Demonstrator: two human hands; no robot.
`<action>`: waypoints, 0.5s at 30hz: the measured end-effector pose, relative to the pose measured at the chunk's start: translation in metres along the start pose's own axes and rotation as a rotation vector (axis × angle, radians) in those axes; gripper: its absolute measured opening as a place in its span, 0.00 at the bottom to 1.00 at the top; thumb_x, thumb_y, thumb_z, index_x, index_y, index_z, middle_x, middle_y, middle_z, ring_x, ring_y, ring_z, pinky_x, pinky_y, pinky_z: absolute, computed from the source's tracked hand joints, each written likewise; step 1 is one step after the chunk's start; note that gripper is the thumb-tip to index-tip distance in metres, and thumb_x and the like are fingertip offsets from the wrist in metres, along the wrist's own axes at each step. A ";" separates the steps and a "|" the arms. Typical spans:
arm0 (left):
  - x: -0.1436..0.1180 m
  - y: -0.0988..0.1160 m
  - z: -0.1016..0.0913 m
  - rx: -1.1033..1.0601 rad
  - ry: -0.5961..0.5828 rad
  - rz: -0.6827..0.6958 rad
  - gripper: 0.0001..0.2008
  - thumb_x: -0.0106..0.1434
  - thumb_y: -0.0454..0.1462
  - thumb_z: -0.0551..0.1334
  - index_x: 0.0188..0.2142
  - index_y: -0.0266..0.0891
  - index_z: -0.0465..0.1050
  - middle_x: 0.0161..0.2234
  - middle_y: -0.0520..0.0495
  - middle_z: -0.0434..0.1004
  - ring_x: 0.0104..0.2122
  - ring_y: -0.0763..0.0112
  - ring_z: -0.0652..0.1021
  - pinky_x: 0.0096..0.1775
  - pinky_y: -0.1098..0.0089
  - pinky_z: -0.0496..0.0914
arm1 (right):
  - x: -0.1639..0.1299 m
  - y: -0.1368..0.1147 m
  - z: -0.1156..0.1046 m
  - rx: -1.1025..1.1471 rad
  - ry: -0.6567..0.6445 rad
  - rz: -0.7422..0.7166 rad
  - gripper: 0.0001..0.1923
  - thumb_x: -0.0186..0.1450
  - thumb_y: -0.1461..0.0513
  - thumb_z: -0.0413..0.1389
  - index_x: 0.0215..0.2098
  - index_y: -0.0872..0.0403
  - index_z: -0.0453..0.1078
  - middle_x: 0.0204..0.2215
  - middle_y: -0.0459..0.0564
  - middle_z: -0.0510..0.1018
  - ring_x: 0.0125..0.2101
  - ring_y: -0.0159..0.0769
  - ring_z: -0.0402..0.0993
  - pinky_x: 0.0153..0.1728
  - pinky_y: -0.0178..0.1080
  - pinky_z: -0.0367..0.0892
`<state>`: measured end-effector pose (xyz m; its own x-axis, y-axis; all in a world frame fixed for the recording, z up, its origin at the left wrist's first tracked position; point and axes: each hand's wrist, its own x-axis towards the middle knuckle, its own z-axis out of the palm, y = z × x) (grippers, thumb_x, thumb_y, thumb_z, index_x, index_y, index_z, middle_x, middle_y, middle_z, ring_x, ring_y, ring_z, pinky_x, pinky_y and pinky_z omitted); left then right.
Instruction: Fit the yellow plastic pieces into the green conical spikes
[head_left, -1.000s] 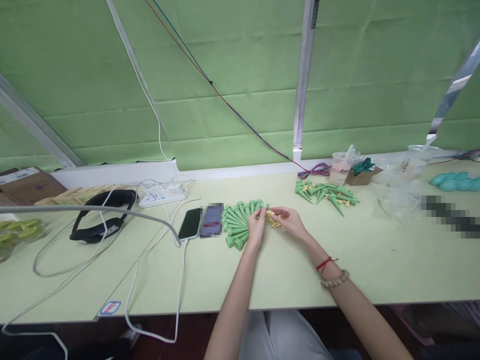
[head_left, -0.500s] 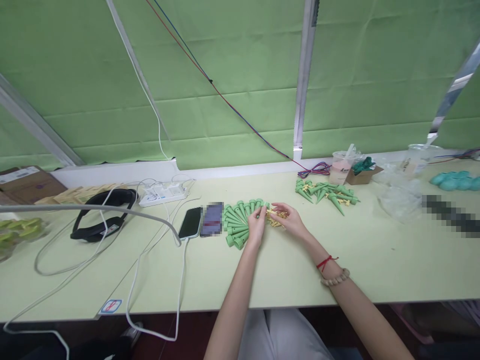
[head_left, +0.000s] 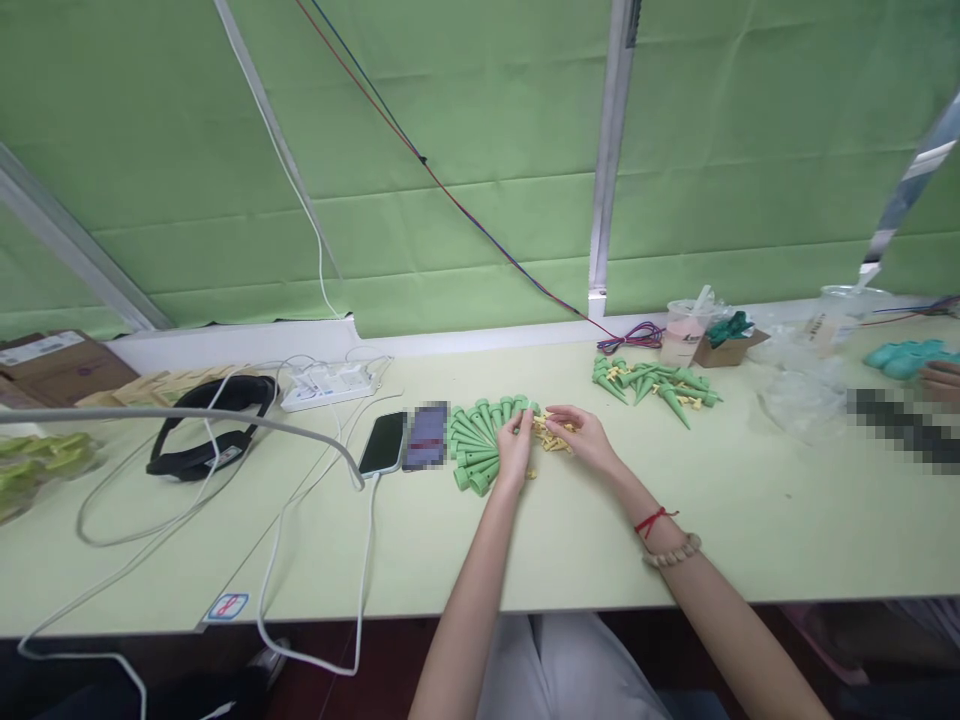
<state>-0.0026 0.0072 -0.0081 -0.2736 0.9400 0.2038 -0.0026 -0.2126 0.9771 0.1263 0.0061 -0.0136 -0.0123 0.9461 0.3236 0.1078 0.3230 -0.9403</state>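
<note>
My left hand (head_left: 514, 450) is closed in a pinch beside a fan of green cone-shaped spikes (head_left: 474, 440). A pale green edge of a spike shows at its fingertips; the fingers cover the rest. Close on its right, my right hand (head_left: 589, 440) has thumb and fingertips bent together around a small yellow plastic piece (head_left: 541, 424), only partly visible. Under and beside the right fingers lies a pile of similar yellow pieces (head_left: 556, 443). Farther right, a second heap of green spikes (head_left: 651, 382) has yellow pieces among them.
Left of the spikes are a phone (head_left: 383, 443) on a white cable, a dark pixelated rectangle (head_left: 426, 436), black headphones (head_left: 202, 458) and a power strip (head_left: 328, 386). At the back right stand a drink cup (head_left: 681, 332) and small box (head_left: 729, 350). Another person's hand (head_left: 941, 380) shows far right.
Both hands stay nearly in place; my right fingers shift slightly over the yellow pile. A yellow piece shows beside my left wrist. Another person's hand appears at the right edge by the turquoise object.
</note>
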 end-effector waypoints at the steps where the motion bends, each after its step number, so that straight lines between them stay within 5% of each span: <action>1: 0.000 0.001 0.000 -0.003 -0.033 -0.013 0.18 0.52 0.52 0.62 0.28 0.38 0.75 0.25 0.44 0.73 0.25 0.68 0.73 0.28 0.68 0.68 | 0.000 -0.001 0.000 -0.020 0.016 -0.006 0.20 0.54 0.52 0.59 0.40 0.57 0.72 0.34 0.54 0.79 0.36 0.40 0.76 0.39 0.42 0.71; 6: -0.001 0.005 -0.002 -0.046 -0.060 -0.096 0.23 0.53 0.56 0.59 0.29 0.36 0.73 0.26 0.46 0.72 0.13 0.83 0.59 0.15 0.75 0.54 | -0.002 -0.004 -0.001 -0.140 0.000 0.025 0.18 0.56 0.50 0.57 0.32 0.57 0.74 0.28 0.53 0.79 0.25 0.36 0.75 0.27 0.37 0.70; 12: -0.002 0.015 -0.006 -0.123 0.093 -0.102 0.22 0.55 0.54 0.58 0.26 0.35 0.67 0.26 0.49 0.69 0.12 0.87 0.55 0.14 0.76 0.49 | -0.021 -0.011 0.008 -0.148 -0.643 0.120 0.19 0.48 0.53 0.64 0.35 0.54 0.74 0.21 0.44 0.76 0.15 0.29 0.67 0.14 0.31 0.61; 15: -0.002 0.017 -0.006 -0.110 0.087 -0.094 0.22 0.56 0.53 0.58 0.25 0.35 0.66 0.26 0.49 0.69 0.12 0.89 0.55 0.13 0.77 0.48 | -0.026 -0.010 0.015 -0.260 -0.674 0.015 0.13 0.49 0.56 0.63 0.32 0.54 0.75 0.20 0.43 0.76 0.16 0.29 0.67 0.16 0.30 0.59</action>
<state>-0.0080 -0.0003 0.0073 -0.3491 0.9317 0.1007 -0.1365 -0.1568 0.9781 0.1104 -0.0220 -0.0141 -0.6101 0.7865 0.0962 0.3451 0.3730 -0.8613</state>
